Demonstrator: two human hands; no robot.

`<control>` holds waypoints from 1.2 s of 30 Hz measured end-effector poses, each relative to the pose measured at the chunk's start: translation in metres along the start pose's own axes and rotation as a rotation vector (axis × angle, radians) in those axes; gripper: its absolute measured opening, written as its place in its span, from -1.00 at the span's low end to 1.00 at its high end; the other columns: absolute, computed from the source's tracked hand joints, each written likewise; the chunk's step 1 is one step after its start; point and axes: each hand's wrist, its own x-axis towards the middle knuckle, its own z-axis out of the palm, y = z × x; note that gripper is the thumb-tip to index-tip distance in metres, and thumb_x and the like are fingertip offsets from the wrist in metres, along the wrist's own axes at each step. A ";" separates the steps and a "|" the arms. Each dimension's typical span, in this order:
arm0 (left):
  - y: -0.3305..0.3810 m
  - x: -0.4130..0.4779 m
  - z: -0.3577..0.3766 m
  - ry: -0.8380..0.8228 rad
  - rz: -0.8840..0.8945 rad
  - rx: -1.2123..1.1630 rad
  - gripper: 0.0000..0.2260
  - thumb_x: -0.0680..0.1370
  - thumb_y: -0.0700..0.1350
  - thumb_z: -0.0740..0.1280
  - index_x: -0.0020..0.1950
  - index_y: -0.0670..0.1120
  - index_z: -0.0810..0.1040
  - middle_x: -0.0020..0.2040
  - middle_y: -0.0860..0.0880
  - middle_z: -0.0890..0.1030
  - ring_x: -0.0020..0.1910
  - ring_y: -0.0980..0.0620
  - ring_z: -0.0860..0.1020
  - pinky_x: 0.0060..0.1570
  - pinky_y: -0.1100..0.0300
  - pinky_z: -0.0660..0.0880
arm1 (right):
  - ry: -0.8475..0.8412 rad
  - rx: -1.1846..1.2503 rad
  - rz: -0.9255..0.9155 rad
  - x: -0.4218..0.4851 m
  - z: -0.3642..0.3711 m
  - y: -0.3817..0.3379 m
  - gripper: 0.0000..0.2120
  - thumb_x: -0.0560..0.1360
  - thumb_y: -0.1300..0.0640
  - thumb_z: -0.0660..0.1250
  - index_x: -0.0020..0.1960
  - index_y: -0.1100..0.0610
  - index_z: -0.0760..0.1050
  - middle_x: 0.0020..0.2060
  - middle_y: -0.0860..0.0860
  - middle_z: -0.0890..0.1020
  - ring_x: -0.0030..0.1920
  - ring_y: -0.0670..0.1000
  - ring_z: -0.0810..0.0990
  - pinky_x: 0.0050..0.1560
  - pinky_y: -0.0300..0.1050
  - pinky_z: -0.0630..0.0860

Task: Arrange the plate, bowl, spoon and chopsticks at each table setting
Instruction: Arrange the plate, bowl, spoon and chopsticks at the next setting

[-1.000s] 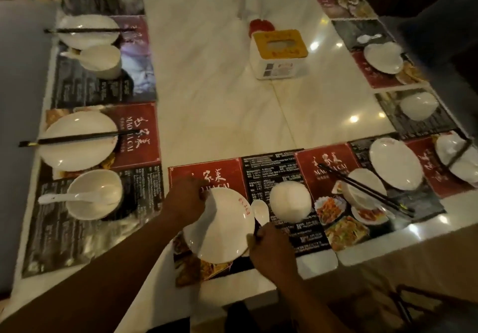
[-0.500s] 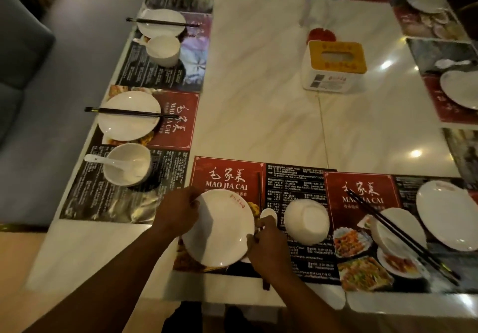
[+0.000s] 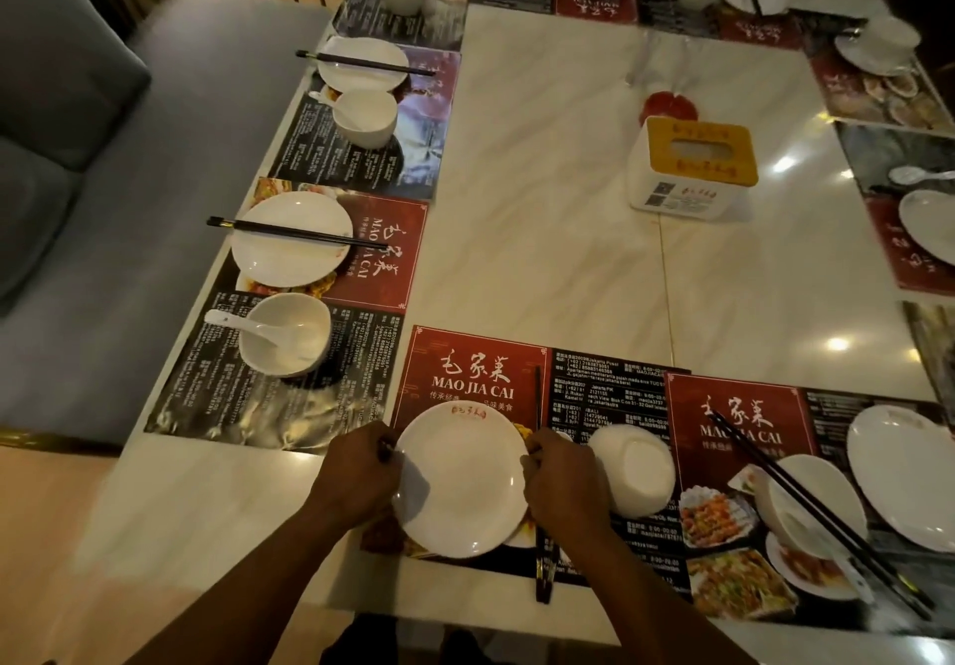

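Marble tbl (image 3: 542, 209), L hand (image 3: 362, 478) grips plate (image 3: 460, 483)

The red placemat (image 3: 429, 349) reads "MAO JIA CAI" (smaller print seems illegible).

The plate (image 3: 460, 483) is white with a small red mark at its far rim, the bowl (image 3: 634, 470) plain white, the chopsticks (image 3: 538, 395) black, the mat (image 3: 426, 354) red with pale characters beside black with fine white print, the bench (image 3: 542, 173) cream marble with faint veins, the box (image 3: 692, 173) white with a yellow top.
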 end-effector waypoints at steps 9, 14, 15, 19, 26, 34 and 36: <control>-0.001 0.003 -0.005 -0.042 -0.005 -0.036 -0.93 0.55 -0.11 0.41 -0.01 0.04 0.58 -0.13 0.08 0.63 -0.18 0.08 0.62 -0.21 0.09 0.63 | -0.024 -0.085 -0.002 0.002 0.001 -0.004 -0.80 0.60 0.04 0.28 0.18 0.02 0.56 -0.02 -0.04 0.68 -0.03 -0.04 0.63 -0.01 -0.19 0.51; -0.002 0.004 -0.004 -0.043 0.004 -0.044 -0.92 0.55 -0.12 0.41 -0.02 0.06 0.57 -0.12 0.11 0.62 -0.13 0.17 0.57 -0.16 0.18 0.59 | -0.001 -0.106 0.012 0.000 0.003 -0.007 -0.79 0.59 0.04 0.30 0.20 -0.02 0.55 0.00 -0.06 0.68 -0.02 -0.04 0.63 0.01 -0.17 0.53; -0.002 0.004 -0.004 -0.043 0.003 -0.054 -0.91 0.55 -0.13 0.40 -0.02 0.06 0.57 -0.11 0.11 0.62 -0.13 0.18 0.57 -0.18 0.21 0.57 | -0.004 -0.104 0.021 0.000 0.003 -0.007 -0.79 0.59 0.04 0.30 0.21 -0.02 0.55 0.00 -0.06 0.68 -0.02 -0.04 0.62 0.02 -0.16 0.53; -0.003 0.003 -0.004 -0.044 0.009 -0.087 -0.87 0.54 -0.13 0.41 -0.07 0.11 0.54 -0.14 0.13 0.61 -0.15 0.17 0.58 -0.31 0.32 0.46 | 0.016 -0.095 0.026 -0.002 0.003 -0.007 -0.80 0.60 0.02 0.28 0.20 -0.02 0.56 0.01 -0.06 0.68 0.00 -0.05 0.61 0.05 -0.16 0.51; -0.005 0.005 -0.004 -0.059 0.019 -0.068 -0.92 0.56 -0.12 0.40 0.02 0.05 0.58 -0.08 0.07 0.63 -0.11 0.10 0.61 -0.15 0.13 0.61 | 0.018 -0.092 0.055 -0.008 -0.001 -0.005 -0.80 0.59 0.02 0.30 0.18 0.01 0.55 -0.01 -0.03 0.69 -0.01 -0.01 0.63 0.12 -0.07 0.54; 0.008 0.004 -0.012 0.088 0.144 0.121 -0.92 0.54 -0.09 0.40 0.03 -0.01 0.59 -0.12 0.02 0.66 -0.20 0.12 0.56 -0.19 0.22 0.50 | 0.159 0.131 0.101 -0.042 -0.013 0.028 -0.94 0.53 0.21 0.36 -0.11 0.09 0.57 -0.28 -0.05 0.64 -0.29 -0.10 0.57 -0.22 -0.27 0.51; 0.017 0.002 -0.010 0.119 0.185 0.110 -0.89 0.54 -0.10 0.41 0.06 -0.02 0.59 -0.09 0.03 0.65 -0.17 0.12 0.55 -0.14 0.22 0.50 | 0.146 0.128 0.114 -0.053 -0.010 0.041 -0.94 0.54 0.20 0.36 -0.09 0.08 0.59 -0.27 -0.06 0.66 -0.27 -0.11 0.59 -0.21 -0.31 0.50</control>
